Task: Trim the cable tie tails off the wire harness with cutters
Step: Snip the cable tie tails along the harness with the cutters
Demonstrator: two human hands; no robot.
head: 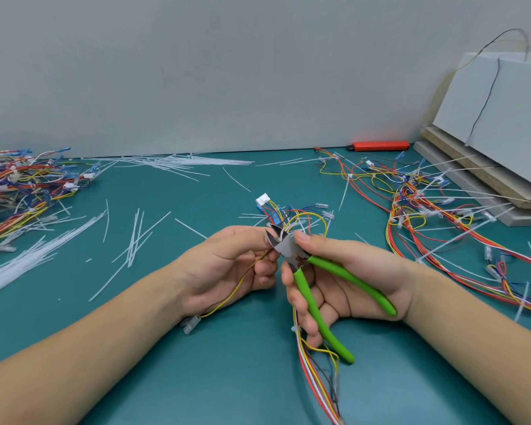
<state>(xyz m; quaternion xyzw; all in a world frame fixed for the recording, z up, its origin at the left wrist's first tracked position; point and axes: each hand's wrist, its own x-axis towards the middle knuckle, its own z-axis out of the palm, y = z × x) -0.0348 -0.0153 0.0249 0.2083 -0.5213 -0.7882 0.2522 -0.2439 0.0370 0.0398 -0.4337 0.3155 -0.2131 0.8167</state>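
Frame centre, above the worktop (pixel 227 348): my left hand (pixel 227 271) pinches the wire harness (pixel 301 216), palm up. My right hand (pixel 344 280) grips green cutters (pixel 316 283), blades parted around a white tie tail (pixel 278 233).

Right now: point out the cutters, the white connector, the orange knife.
cutters (pixel 304 282): head view, left green handle.
white connector (pixel 263 200): head view, housing top.
orange knife (pixel 380 145): head view, mid body.
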